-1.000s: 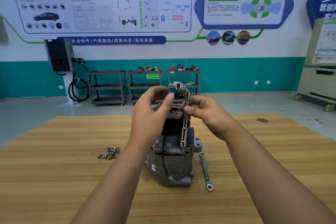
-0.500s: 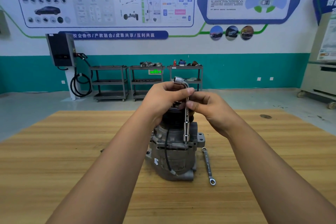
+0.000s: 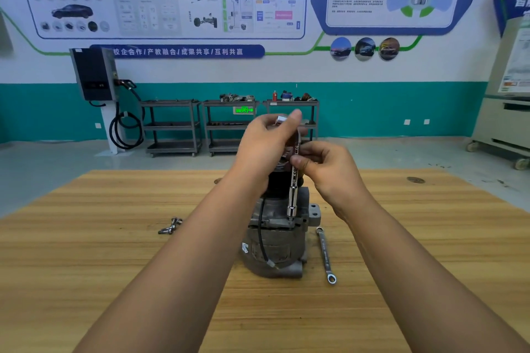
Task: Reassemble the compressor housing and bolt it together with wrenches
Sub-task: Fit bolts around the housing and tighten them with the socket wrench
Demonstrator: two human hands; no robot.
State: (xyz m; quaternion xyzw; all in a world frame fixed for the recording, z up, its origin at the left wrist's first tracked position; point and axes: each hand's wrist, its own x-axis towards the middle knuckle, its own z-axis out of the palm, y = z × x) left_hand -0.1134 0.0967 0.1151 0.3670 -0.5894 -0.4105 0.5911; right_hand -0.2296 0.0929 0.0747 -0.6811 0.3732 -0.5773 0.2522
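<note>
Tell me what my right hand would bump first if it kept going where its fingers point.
It pinches the socket wrench now; going on leftward, the right hand would probably meet the left hand first, just past the shaft. Depth between them is unclear.

left hand (image 3: 263, 147), right hand (image 3: 329, 170) gripping wrench (image 3: 292, 193) (seemingly upright)

Your left hand (image 3: 266, 143) and your right hand (image 3: 329, 169) are both bare. Your left forearm (image 3: 186, 266) and your right forearm (image 3: 415, 266) are bare too, from the wrist to the near edge of the view, and each one looks wider toward that near edge.
</note>
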